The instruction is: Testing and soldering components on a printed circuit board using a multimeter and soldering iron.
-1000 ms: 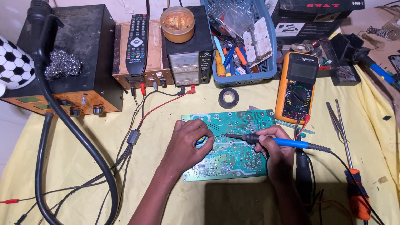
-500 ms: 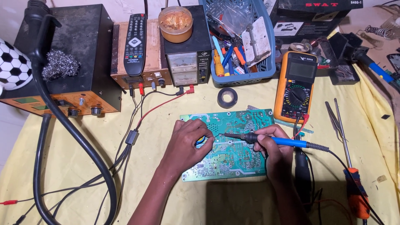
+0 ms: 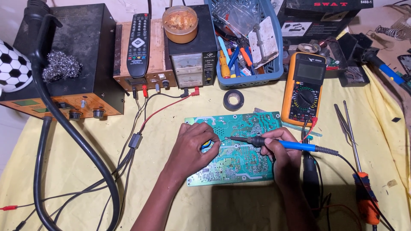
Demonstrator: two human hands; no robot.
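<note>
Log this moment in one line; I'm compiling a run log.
left hand: pressing board | right hand: holding soldering iron, tip on board | cloth: yellow
</note>
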